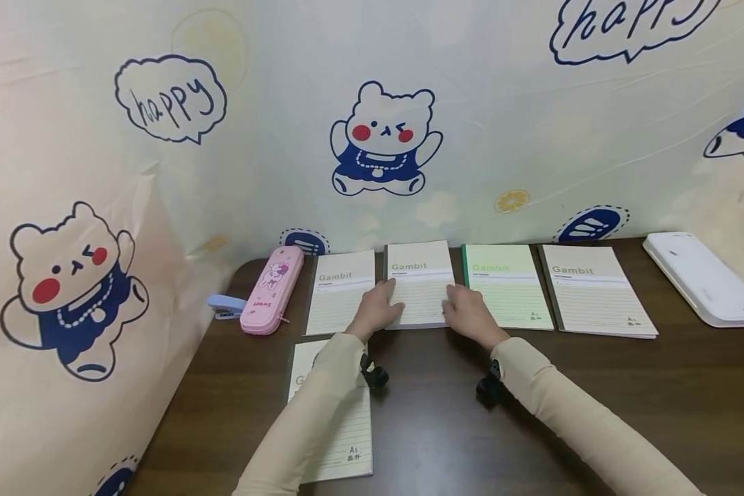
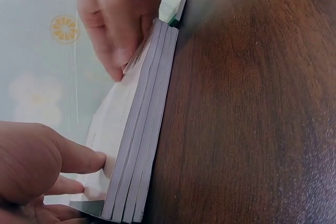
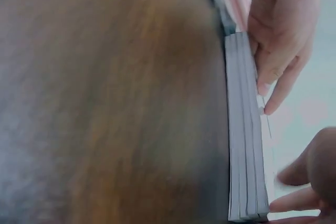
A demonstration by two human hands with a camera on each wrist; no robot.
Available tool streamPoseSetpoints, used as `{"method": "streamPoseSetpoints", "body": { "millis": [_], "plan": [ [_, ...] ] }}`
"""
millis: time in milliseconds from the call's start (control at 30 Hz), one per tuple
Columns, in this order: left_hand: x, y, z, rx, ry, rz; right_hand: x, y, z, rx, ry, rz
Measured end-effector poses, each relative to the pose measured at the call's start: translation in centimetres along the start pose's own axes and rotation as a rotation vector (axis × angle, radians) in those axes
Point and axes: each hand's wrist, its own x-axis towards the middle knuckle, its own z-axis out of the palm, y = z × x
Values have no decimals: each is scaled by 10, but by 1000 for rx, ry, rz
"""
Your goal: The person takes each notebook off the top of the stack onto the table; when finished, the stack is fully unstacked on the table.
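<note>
Left hand [image 1: 375, 310] and right hand [image 1: 470, 315] are gripping opposite sides of a Gambit notebook stack [image 1: 420, 293], its white, ruled top cover showing gold lettering; it is lying on the wooden table [image 1: 434, 420].

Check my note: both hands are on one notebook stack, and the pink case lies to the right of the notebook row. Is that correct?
Not quite: the head view shows the pink case lying to the left of the notebook row. The rest stands: the left hand and right hand are on one notebook stack.
</note>
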Motion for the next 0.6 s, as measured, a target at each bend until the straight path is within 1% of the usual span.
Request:
{"method": "streamPoseSetpoints", "body": {
  "millis": [100, 167, 300, 400, 500, 600],
  "plan": [
    [-1, 1, 1, -2, 0, -2, 3, 3, -1, 36, 34, -12],
    [-2, 1, 1, -20, -6, -10, 5, 4, -1, 27, 33, -7],
    [-4, -1, 1, -64, -20, -14, 10, 8, -5, 28, 0, 61],
    [-5, -3, 1, -77, -25, -8, 13, 8, -12, 63, -16, 121],
    [-5, -6, -2, -57, -42, -7, 18, 7, -21, 178, -32, 187],
    [-3, -6, -6, -53, -40, 3, 24, 5, -32, 396, -62, 244]
  ]
}}
